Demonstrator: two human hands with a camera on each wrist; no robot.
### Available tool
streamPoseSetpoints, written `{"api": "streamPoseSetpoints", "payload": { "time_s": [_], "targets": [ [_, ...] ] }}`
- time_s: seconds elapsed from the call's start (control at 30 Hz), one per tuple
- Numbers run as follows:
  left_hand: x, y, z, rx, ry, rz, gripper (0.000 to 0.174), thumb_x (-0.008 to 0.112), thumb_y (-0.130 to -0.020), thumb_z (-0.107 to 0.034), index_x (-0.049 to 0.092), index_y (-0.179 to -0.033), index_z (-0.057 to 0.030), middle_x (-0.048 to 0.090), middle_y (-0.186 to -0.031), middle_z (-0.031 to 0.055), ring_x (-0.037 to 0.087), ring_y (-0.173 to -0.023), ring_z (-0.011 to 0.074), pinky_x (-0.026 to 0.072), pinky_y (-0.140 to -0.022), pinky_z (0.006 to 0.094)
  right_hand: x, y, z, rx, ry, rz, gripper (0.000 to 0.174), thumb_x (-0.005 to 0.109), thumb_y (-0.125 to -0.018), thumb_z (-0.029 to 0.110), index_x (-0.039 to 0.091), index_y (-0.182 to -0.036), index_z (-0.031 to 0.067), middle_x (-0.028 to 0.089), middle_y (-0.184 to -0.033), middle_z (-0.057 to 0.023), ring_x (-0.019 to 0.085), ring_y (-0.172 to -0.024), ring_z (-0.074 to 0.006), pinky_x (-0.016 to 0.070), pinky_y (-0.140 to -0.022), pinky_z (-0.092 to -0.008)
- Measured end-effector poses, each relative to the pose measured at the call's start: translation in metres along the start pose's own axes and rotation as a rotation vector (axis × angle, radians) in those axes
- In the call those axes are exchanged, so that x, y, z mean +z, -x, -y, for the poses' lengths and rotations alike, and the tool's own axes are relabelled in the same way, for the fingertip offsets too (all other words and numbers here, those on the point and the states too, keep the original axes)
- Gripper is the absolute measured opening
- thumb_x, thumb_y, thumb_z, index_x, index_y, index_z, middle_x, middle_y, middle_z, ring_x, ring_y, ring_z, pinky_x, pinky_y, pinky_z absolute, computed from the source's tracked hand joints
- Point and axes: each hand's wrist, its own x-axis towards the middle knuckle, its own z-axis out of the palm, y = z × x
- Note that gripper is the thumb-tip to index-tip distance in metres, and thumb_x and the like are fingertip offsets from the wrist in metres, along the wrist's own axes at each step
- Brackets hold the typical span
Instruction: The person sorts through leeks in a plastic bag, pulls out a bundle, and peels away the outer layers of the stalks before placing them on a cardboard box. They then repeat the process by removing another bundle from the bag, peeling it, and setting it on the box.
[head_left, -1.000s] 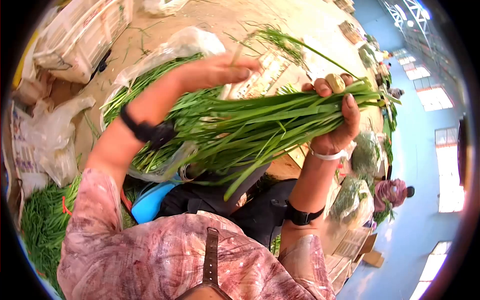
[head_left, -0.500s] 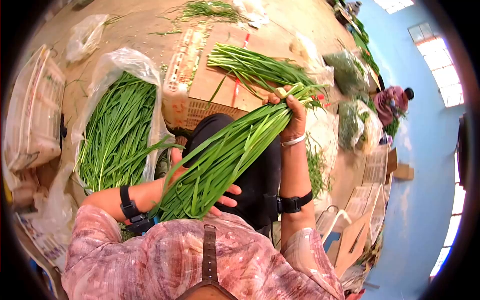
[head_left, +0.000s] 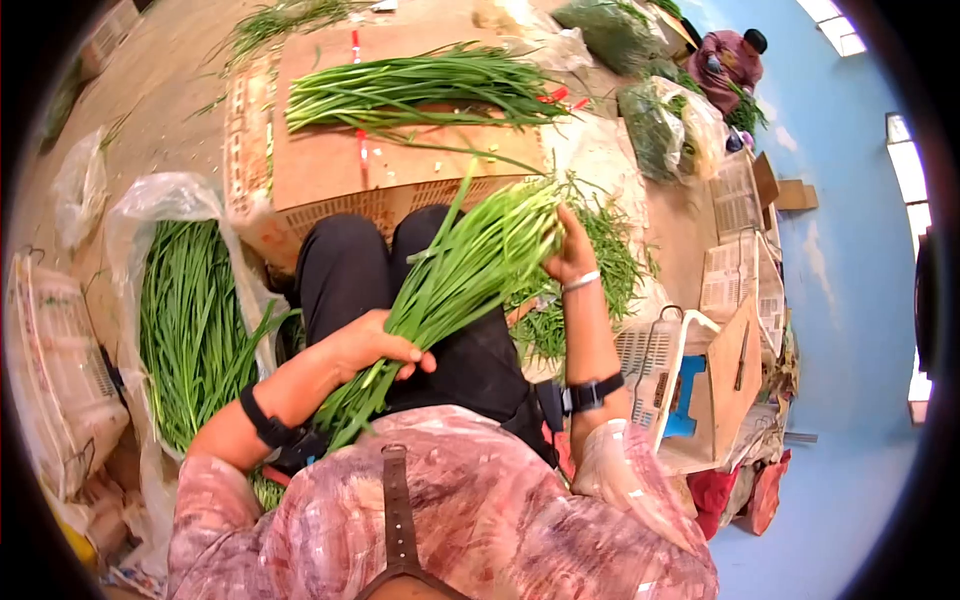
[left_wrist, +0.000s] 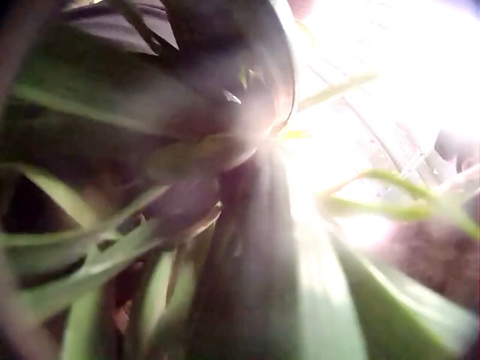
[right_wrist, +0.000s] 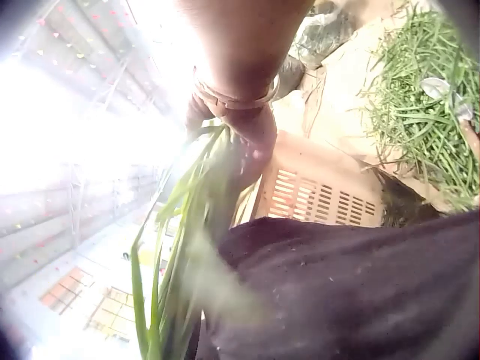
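Note:
A long bunch of garlic chives [head_left: 470,250] slants across the lap in the head view, pale stems up at the right and leaf tips down toward the shirt. Around its leafy part my left hand [head_left: 372,345] grips, thumb on top. Beside the stem end, my right hand [head_left: 572,248] holds the bunch, its fingers largely hidden behind the stems. In the right wrist view, the right hand [right_wrist: 251,139] is around blurred chives [right_wrist: 184,240]. Close, blurred leaves [left_wrist: 315,292] fill much of the left wrist view. Another bunch [head_left: 420,88] lies on the cardboard [head_left: 310,165] ahead.
An open plastic bag [head_left: 170,200] of chives stands at the left, near a white crate [head_left: 60,370]. Loose trimmings [head_left: 600,265] lie beyond the right forearm. More crates [head_left: 645,370] line the right side; another person [head_left: 728,65] sits farther back.
My left hand has come down from above the bunch, gone open under its leaves, and now grips them. The right hand keeps the stem end, lower now. The head view has shifted.

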Motion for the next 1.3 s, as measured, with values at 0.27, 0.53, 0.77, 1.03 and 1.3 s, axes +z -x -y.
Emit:
{"api": "streamPoseSetpoints", "payload": {
  "time_s": [0.27,0.53,0.77,1.03,1.3],
  "targets": [
    [0.003,0.013,0.000,-0.017,0.068,0.065,0.046,0.070,-0.064,-0.012,0.055,-0.104,0.0037,0.063,-0.079,0.0163,0.055,-0.055,0.0166,0.0459,-0.052,0.0276,-0.005,0.019,0.006,-0.084,0.009,0.002,0.022,0.057,-0.085,0.006,0.056,-0.106,-0.0012,0.063,-0.095,-0.0092,0.062,-0.077,-0.0176,0.0535,-0.070,-0.0320],
    [0.002,0.019,0.001,-0.032,0.071,-0.027,0.030,0.069,-0.066,-0.003,0.057,-0.093,0.0045,0.062,-0.074,0.0145,0.064,-0.070,0.0271,0.0550,-0.069,0.0377,-0.019,0.021,0.017,-0.121,0.389,0.099,0.028,0.057,-0.086,0.011,0.055,-0.110,-0.0035,0.064,-0.089,-0.0065,0.060,-0.067,-0.0099,0.0513,-0.057,-0.0209],
    [0.002,0.015,0.000,-0.047,-0.049,-0.032,0.025,0.069,-0.069,-0.002,0.058,-0.092,0.0029,0.061,-0.073,0.0123,0.059,-0.055,0.0168,0.0485,-0.052,0.0270,-0.025,-0.003,0.055,-0.079,0.936,-0.168,0.035,0.056,-0.088,0.033,0.061,-0.102,0.0008,0.063,-0.080,-0.0015,0.053,-0.056,-0.0051,0.0429,-0.048,-0.0184],
    [0.014,0.012,-0.005,-0.009,-0.179,-0.097,0.022,0.068,-0.071,-0.002,0.056,-0.090,0.0024,0.060,-0.072,0.0108,0.056,-0.052,0.0147,0.0465,-0.050,0.0258,0.051,-0.021,0.068,-0.026,1.335,0.283,0.029,0.065,-0.082,0.027,0.063,-0.091,-0.0008,0.064,-0.079,-0.0037,0.054,-0.064,-0.0078,0.0418,-0.058,-0.0223],
    [0.020,0.019,-0.011,0.006,-0.352,-0.166,0.026,0.064,-0.072,0.001,0.051,-0.095,0.0015,0.059,-0.072,0.0077,0.053,-0.054,0.0128,0.0449,-0.050,0.0260,0.041,0.019,0.072,-0.250,1.131,0.339,0.015,0.067,-0.076,0.004,0.060,-0.089,-0.0007,0.060,-0.073,-0.0010,0.054,-0.066,-0.0067,0.0443,-0.061,-0.0210]
  ]
}}
